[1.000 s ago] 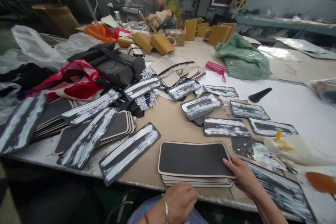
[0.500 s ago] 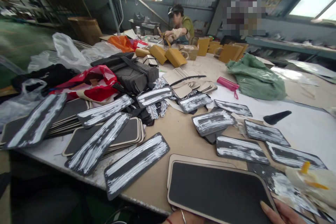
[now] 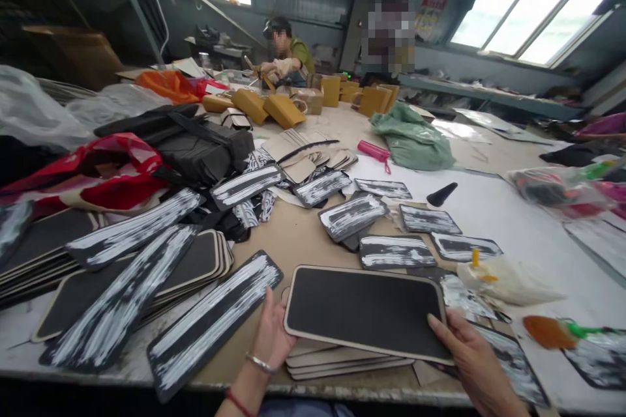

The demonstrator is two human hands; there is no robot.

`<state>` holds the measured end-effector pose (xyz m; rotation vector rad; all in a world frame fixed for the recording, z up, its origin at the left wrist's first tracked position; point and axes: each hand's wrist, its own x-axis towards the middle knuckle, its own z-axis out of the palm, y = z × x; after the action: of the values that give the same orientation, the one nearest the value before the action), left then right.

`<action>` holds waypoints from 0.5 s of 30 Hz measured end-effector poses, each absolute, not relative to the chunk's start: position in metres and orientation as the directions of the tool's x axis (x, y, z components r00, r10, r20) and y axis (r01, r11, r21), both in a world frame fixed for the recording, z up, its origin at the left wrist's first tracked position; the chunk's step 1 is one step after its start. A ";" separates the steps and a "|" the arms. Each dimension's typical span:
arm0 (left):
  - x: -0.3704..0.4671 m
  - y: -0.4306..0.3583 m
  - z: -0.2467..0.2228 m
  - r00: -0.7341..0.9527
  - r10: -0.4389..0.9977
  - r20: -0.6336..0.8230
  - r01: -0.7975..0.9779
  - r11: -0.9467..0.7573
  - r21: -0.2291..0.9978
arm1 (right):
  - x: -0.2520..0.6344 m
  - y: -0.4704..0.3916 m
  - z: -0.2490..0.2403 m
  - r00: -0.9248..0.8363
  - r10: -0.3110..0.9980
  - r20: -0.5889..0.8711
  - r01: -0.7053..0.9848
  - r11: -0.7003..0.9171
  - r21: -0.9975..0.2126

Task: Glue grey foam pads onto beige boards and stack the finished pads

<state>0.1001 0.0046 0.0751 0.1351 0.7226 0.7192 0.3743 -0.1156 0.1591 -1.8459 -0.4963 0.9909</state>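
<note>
the right hand [image 3: 472, 345] pinches the black board [image 3: 364, 309] above a pile [image 3: 332, 361], near the worktop [image 3: 293, 231] edge. the left hand [image 3: 271, 335] is at the board's left end; can't tell if its fingers grip.

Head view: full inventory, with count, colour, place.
Held panel: one, black, centre
Panel stack: one, pale, beneath it
Streaked panels: over ten, black, widespread
Panel piles: two, black, left
Bundle: one, black, back left
Bag: one, red, left
Pouch: one, pink, centre
Sack: one, green, beside pouch
Tapered piece: one, black, right
Brush: one, orange and green, right
Folded pieces: several, mustard, back
Person: one, green top, back
Other clutter: uncounted, mixed, all around
Left hand: one, bare, panel's left end
Right hand: one, bare, panel's right end
</note>
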 end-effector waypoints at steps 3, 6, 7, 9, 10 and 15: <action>0.086 0.010 0.087 0.423 0.665 -0.616 -0.485 0.740 0.466 | 0.368 -0.108 0.134 0.486 0.764 -0.424 -0.165 -0.396 -0.903; 0.081 0.007 0.081 0.285 0.690 -0.665 -0.410 0.715 0.567 | 0.369 -0.101 0.104 0.429 0.800 -0.418 -0.203 -0.366 -0.908; 0.081 0.005 0.077 0.258 0.700 -0.666 -0.403 0.704 0.584 | 0.369 -0.099 0.094 0.406 0.813 -0.417 -0.203 -0.365 -0.909; 0.082 0.000 0.068 0.206 0.712 -0.672 -0.395 0.689 0.608 | 0.371 -0.097 0.076 0.354 0.838 -0.415 -0.188 -0.371 -0.909; 0.083 -0.002 0.064 0.180 0.710 -0.681 -0.390 0.687 0.613 | 0.372 -0.096 0.068 0.333 0.847 -0.415 -0.173 -0.378 -0.909; 0.088 -0.009 0.051 0.107 0.694 -0.712 -0.355 0.696 0.625 | 0.377 -0.096 0.048 0.313 0.849 -0.425 -0.046 -0.434 -0.900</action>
<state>0.0879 -0.0091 0.0506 0.3321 1.2406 0.7928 0.3772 -0.0957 0.0482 -1.6843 -0.7340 1.2554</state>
